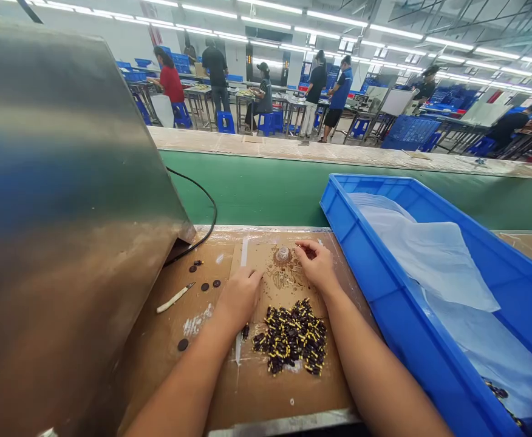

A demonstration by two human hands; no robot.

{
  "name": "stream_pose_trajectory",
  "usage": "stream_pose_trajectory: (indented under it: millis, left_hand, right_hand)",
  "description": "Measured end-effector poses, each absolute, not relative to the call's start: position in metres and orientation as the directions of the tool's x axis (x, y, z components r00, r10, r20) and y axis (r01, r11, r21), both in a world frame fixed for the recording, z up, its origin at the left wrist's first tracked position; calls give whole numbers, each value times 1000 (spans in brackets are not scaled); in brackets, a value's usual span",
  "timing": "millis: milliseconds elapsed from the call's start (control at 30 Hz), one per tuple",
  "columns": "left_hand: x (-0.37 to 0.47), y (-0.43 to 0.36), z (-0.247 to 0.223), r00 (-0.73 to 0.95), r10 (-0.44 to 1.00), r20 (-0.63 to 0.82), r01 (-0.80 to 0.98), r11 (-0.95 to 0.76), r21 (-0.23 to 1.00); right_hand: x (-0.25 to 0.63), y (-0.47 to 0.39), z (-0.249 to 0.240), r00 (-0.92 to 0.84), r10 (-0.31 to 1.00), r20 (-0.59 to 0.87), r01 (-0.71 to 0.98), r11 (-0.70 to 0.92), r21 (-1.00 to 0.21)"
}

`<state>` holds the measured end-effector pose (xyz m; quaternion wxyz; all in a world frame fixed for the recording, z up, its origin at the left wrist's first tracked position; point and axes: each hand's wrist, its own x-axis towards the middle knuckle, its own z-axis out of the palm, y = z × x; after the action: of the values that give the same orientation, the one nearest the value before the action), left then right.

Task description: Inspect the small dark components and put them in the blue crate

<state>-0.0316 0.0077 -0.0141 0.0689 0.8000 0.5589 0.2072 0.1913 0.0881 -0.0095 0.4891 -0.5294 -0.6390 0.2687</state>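
Observation:
A heap of small dark parts with yellow ends [293, 334] lies on the cardboard-covered worktop between my forearms. Beyond it stands a small clear, dome-like piece [283, 254], with brown stains on the cardboard around it. My right hand [317, 264] is just right of that piece, thumb and fingertips pinched together; whatever they hold is too small to name. To the left of the stained patch, my left hand [242, 295] rests low with its fingers curled, their tips mostly hidden from me. A few dark parts [245, 331] lie beside my left wrist.
A large metal housing [65, 212] fills the left, with a black cable [211, 206] behind it. A pale-handled knife [175, 298] and dark discs [183, 345] lie left. At right, a blue crate [384, 291] holds white sheets [430, 255]. Several people work farther back.

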Motion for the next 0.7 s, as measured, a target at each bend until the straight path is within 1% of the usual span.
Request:
stream_pose_trajectory:
  millis: [133, 200, 267, 333, 400, 467, 600, 700]
  left_hand:
    - [-32, 8, -12, 285, 936, 209, 843, -348, 410]
    - [-31, 8, -12, 285, 935, 214, 835, -351, 424]
    - [-30, 8, -11, 274, 934, 228, 829, -350, 437]
    - [-28, 8, -11, 247, 941, 232, 832, -329, 446]
    - [-26, 8, -11, 218, 945, 243, 833, -310, 458]
    - [-24, 8, -11, 208, 935, 288, 818, -328, 473]
    - [-23, 8, -14, 242, 883, 402, 745, -434, 506]
    - [-23, 8, -15, 238, 868, 435, 703, -463, 540]
  right_hand:
    - [187, 89, -9, 30, 944, 328, 350, 297, -888]
    - [186, 90, -9, 10, 943, 331, 318, 311, -896]
    - [185, 89, -8, -7, 934, 357, 323, 340, -883]
    - [183, 88, -7, -34, 909, 415, 388, 395, -833]
    - [181, 85, -5, -79, 870, 487, 477, 462, -748]
    - [178, 83, -3, -119, 833, 540, 548, 508, -664]
    - [174, 81, -1, -172, 802, 573, 631, 536, -561]
    - [172, 80, 0, -218, 790, 574, 652, 555, -517]
